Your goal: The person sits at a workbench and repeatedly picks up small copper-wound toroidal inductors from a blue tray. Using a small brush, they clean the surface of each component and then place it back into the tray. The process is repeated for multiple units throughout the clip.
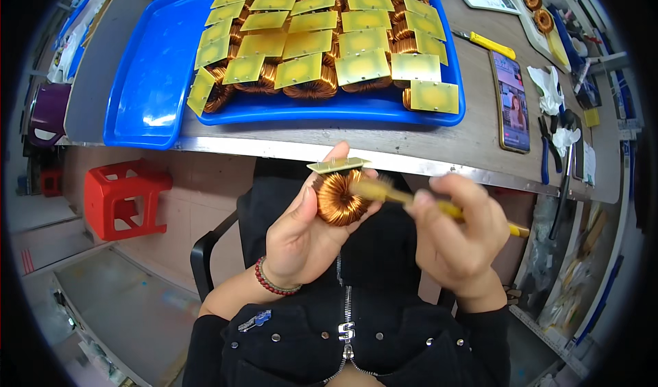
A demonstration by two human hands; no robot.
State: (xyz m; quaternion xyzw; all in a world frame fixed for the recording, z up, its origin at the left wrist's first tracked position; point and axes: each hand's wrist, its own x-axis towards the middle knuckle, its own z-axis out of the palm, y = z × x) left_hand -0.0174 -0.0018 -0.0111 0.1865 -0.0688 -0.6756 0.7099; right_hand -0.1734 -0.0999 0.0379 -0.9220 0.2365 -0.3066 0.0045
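Note:
In my left hand (296,240) rests a toroidal coil (342,199) wound with copper wire, its hole facing me. A small yellow-green board (338,165) with thin pins sits on the coil's upper edge. My right hand (458,231) grips a yellow-handled brush (449,209). The brush's bristle end lies against or just in front of the coil's right side; blur hides exact contact. Both hands are over my lap, just short of the table edge. Beyond them a blue tray (336,115) holds several rows of similar copper coils topped with yellow-green boards.
A second blue tray (147,79) stands at the left. On the right of the table lie a yellow cutter knife (490,44), a phone (510,103), crumpled tissue (546,89), pliers (547,151) and two loose coils (543,21). A red stool (127,198) is on the floor.

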